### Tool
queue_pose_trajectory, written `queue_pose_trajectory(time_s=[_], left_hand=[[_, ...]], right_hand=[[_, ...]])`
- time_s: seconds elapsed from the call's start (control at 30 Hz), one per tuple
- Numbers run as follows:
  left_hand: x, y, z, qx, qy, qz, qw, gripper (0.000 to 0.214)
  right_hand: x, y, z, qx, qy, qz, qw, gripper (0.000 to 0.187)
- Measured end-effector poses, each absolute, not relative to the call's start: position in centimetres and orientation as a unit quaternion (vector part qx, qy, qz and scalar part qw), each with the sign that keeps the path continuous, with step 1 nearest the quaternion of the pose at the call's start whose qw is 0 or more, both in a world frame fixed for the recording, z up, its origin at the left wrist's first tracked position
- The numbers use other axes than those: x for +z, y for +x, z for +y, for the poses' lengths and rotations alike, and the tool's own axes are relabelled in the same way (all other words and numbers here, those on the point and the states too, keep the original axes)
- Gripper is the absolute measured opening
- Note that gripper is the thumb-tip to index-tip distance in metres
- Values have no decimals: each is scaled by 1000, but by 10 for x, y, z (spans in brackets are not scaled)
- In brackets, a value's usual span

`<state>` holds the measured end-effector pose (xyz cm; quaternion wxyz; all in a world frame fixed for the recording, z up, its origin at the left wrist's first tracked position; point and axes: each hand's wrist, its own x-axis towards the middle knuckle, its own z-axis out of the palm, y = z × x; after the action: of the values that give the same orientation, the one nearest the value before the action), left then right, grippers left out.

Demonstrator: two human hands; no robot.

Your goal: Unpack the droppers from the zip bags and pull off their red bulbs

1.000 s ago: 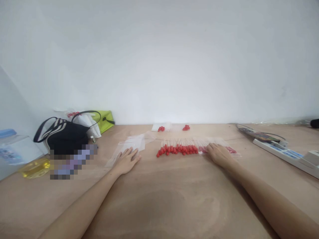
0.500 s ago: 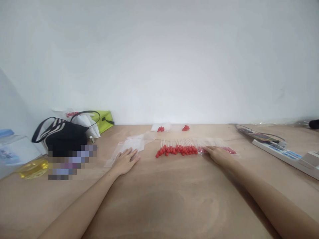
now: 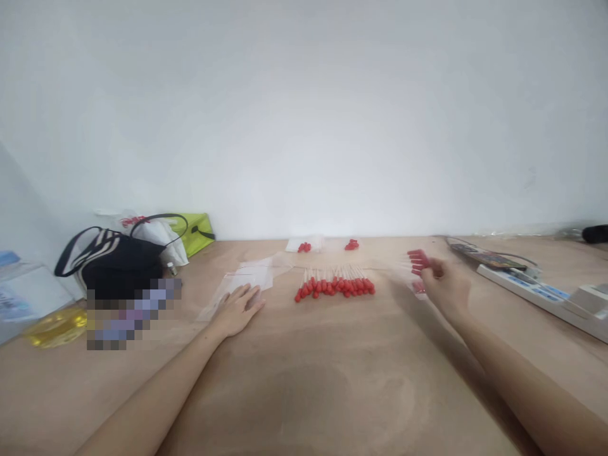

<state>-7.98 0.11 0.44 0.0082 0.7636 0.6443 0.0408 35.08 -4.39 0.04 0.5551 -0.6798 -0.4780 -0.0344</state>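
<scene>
My left hand (image 3: 237, 310) lies flat with fingers spread on several thin clear plastic bags (image 3: 254, 275). My right hand (image 3: 444, 288) is pinched on the edge of a clear bag of red-tipped sticks (image 3: 418, 261), lifted above the table and tilted. Motion blurs that bag's far part. Between my hands, a row of loose red-tipped sticks (image 3: 337, 286) lies with pale shafts pointing away and red ends toward me.
Two small piles of red pieces, one left (image 3: 304, 247) and one right (image 3: 352, 244), lie near the wall. A white power strip (image 3: 522, 288) and a dark flat device (image 3: 489, 256) are at right. At left sit a black bag (image 3: 123, 263), a green bag (image 3: 197, 234) and a yellow-liquid bottle (image 3: 57, 326).
My right hand has closed on the bag of red-tipped sticks, lifted it off the table and carried it right, away from the row. My left hand has stayed put.
</scene>
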Motion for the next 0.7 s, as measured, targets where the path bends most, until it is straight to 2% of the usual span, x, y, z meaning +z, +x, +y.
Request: queue_pose_trajectory(time_s=[0.1, 0.17, 0.27, 0.37, 0.5, 0.7], left_hand=[[4, -78, 0, 106, 775, 619, -72, 54], [6, -74, -3, 177, 787, 575, -135, 49], [10, -61, -15, 284, 810, 493, -142, 44], [13, -40, -35, 334, 841, 422, -59, 42], [7, -12, -63, 291, 884, 358, 74, 40], [4, -2, -74, 150, 918, 310, 198, 62]], right_hand=[[19, 345, -51, 134, -607, -344, 704, 23], [25, 332, -57, 255, -520, -338, 742, 19], [24, 297, -68, 432, -446, -386, 683, 20], [12, 253, -81, 539, -435, -420, 587, 21], [-4, 209, -95, 601, -446, -399, 530, 29], [-11, 202, -98, 655, -426, -408, 472, 33]])
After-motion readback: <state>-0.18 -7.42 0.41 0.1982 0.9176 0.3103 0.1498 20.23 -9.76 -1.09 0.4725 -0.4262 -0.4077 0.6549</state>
